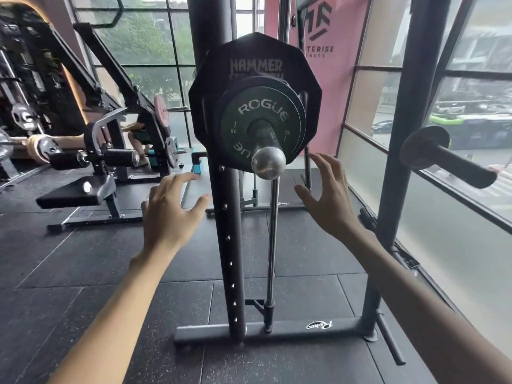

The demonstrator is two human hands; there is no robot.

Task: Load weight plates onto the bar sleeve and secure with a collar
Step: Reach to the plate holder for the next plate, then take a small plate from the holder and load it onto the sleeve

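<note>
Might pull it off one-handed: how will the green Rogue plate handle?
Probably light: the green Rogue plate is small, marked 1 KG. Nothing visibly clamps it on the bar sleeve, so it likely slides off easily. Round, so it may roll on edge.

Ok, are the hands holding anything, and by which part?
Nothing is held. The left hand and right hand are open, fingers spread, on either side of the bar sleeve, just below the green plate.
</note>
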